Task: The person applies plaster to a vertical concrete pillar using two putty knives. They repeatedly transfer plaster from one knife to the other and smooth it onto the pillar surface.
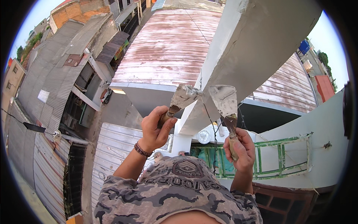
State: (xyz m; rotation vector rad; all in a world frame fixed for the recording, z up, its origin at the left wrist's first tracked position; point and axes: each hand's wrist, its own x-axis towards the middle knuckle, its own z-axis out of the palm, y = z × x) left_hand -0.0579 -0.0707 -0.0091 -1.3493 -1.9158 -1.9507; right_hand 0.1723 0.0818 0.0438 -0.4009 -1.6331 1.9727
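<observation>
My left hand (156, 128) is closed around the wooden handle of a putty knife (182, 100), whose wide blade carries grey-white filler. In my right hand (242, 149) is a second putty knife (225, 100), held upright by its handle, its blade smeared with the same filler. The two blades stand close to each other, with a small gap between them. Just beyond them rises a thick grey-white concrete beam or column (253, 44), with a thin crack-like line on its face. I cannot tell whether the left blade touches it.
I am high above a lane. A green-painted ladder (281, 160) lies below on the right, beside a round clear container (203, 137). A dark cable (214, 149) hangs between my hands. Rusty corrugated roofs (164, 44) spread beyond, and a motorbike (106, 96) stands far below.
</observation>
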